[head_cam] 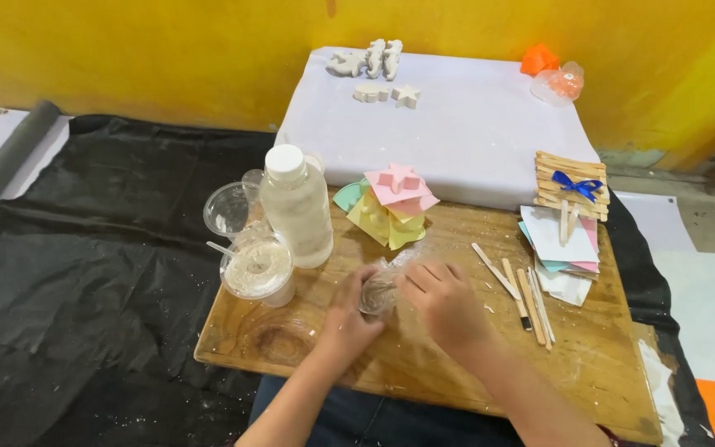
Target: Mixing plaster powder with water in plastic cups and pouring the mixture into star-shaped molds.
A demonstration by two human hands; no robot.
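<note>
Both hands meet at the middle of the wooden plank desk (424, 364), closed from either side around a small clear plastic mould (378, 294) that sits on the wood. The left hand (347, 319) cups its near side, apparently to steady it, while the right hand (444, 300) curls over the top with fingers bent onto the rim; what the fingertips do underneath cannot be told.

Just left of the hands, within easy reach, stands a clear plastic cup of white paste (258, 269) with a stirring stick in it, next to a tall plastic bottle with a white cap (295, 207) and an empty clear cup (229, 209). Behind the mould lies a stack of pastel paper squares topped by a pink star (392, 203). To the right, flat wooden sticks and a thin brush (523, 294) lie side by side, near a pile of coloured cards (560, 244) and a raft of wooden sticks with a blue bow (573, 186).

Farther back, white plaster figures (374, 74) rest apart on a white cloth-covered block (457, 141), likely kept away from the wet work. Black plastic sheeting (101, 265) covers the floor around the desk.
</note>
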